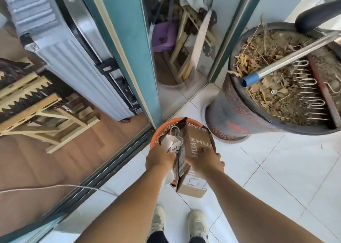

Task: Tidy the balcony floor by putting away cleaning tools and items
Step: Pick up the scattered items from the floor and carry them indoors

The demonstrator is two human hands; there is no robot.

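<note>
Both hands reach down over an orange plastic basket [156, 132] that stands on the white tiled floor [276, 169], just beside the sliding-door track [103, 170] and near a large dark planter [234, 117].

The left hand [159, 158] has its fingers curled round a white paper bag [170, 140] with twisted cord handles; small dark writing shows on the bag but is too small to read. The right hand [204, 161] grips the lower end of a brown cardboard box [196, 138] that tilts up out of the basket — the word "HUAN" runs along its side in pale letters, and the same letters repeat on the adjoining face. Between the two hands a flattened brown carton [181, 161] shows a white shipping label with a barcode, its print unreadable. A second brown cardboard box [191, 186] sits below the right hand, touching the basket's near edge, with a pale label and small repeated lettering along one edge that I cannot make out for certain.

The planter holds dry soil and dead leaves; a metal pole with a blue end cap [273, 67] lies across its rim, beside a row of bent wire hooks [306, 89]. Behind the glass door stands a ribbed silver suitcase [73, 58], and a pair of pale sneakers [178, 222] shows at the bottom edge.
</note>
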